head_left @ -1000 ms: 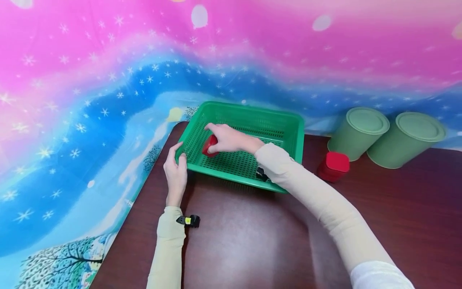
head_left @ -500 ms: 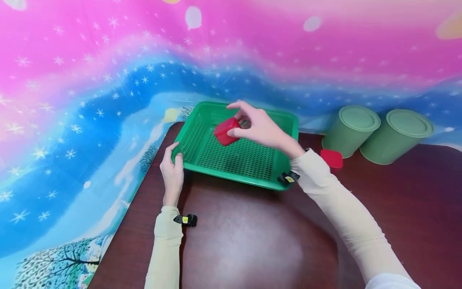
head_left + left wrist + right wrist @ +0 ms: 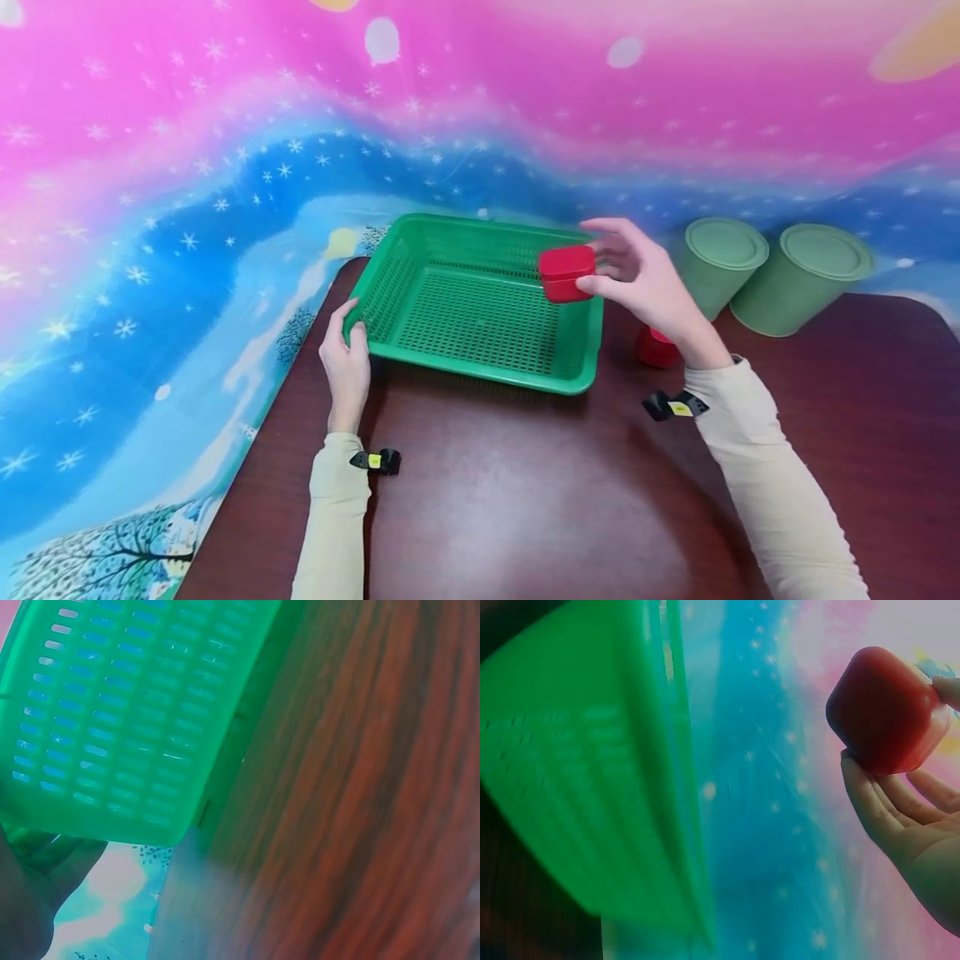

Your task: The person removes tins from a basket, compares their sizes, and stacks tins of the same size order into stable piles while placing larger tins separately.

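My right hand pinches a small red lidded box between thumb and fingers, up over the right end of the green plastic basket. In the right wrist view the rounded square bottom of the red box faces the camera, with the fingertips at its edges. At the basket's near left corner, my left hand grips the rim, thumb on the inner side. The perforated floor of the basket shows with nothing lying on it. Up close in the left wrist view is the basket's slotted wall.
A second red box stands on the brown table right of the basket, partly hidden by my right hand. Two green lidded canisters stand behind it, near a patterned backdrop. Each wrist carries a black camera.
My right hand has raised the red box from the basket floor and carried it rightward to the basket's right end. The left hand has kept its grip on the rim.
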A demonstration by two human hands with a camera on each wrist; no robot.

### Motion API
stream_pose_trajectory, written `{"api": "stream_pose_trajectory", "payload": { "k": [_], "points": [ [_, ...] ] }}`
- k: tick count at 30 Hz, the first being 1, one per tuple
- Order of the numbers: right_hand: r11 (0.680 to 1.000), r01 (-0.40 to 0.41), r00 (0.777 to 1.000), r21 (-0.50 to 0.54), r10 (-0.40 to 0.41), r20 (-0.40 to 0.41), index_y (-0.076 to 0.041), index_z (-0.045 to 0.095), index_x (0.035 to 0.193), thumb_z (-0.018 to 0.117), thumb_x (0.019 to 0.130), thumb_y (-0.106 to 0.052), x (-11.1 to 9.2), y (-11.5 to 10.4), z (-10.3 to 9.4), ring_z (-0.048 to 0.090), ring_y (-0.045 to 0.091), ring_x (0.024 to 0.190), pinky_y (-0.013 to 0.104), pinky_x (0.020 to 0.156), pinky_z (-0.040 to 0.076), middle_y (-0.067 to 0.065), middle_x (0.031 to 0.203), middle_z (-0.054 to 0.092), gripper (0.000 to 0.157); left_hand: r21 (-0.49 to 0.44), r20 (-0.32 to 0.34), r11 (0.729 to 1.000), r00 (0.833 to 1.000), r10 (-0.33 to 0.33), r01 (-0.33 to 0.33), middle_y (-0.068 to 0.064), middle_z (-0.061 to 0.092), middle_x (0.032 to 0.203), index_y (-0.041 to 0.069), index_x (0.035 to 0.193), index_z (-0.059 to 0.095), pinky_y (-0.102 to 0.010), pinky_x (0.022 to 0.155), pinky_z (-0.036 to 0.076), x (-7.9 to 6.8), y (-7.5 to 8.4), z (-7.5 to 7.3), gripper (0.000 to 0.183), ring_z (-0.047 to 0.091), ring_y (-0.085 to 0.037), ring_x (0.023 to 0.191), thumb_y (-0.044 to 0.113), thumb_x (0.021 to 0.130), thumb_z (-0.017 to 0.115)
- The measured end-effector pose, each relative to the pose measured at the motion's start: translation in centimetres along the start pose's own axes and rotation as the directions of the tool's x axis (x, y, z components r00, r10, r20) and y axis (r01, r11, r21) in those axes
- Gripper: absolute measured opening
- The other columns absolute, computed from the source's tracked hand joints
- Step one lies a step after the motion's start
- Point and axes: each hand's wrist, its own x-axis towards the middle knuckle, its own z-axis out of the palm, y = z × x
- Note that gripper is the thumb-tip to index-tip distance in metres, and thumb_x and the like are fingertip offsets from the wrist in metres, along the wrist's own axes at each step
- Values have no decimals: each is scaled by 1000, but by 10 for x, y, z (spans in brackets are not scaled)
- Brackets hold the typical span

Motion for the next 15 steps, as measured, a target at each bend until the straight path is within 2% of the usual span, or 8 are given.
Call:
{"api": "stream_pose_trajectory", "payload": {
  "k": [9,12,15],
  "points": [
    [986,36,984,164,-6,-177,-9,54,148,73,89,6,-38,15,-44,63,19,114,19,96,49,6,126,66,63,-4,-40,1000,999,15,-15,1,35,55,15,140,67,-27,47,22,1,3,0,42,22,-7,43,4,103,49],
    [974,59,977,221,-11,-214,-7,54,147,72,88,10,-48,20,-54,65,18,112,19,94,49,6,125,68,63,1,-46,1000,999,21,-21,2,34,55,10,139,67,-26,48,21,-1,7,2,42,21,-4,43,2,103,48],
    [965,72,972,251,-11,-236,-4,53,147,70,88,13,-55,25,-62,66,18,110,20,94,50,6,125,69,64,-11,-46,1000,999,22,-22,3,33,54,2,138,66,-24,47,20,-4,18,2,41,20,-1,43,-2,102,47]
  ]
}}
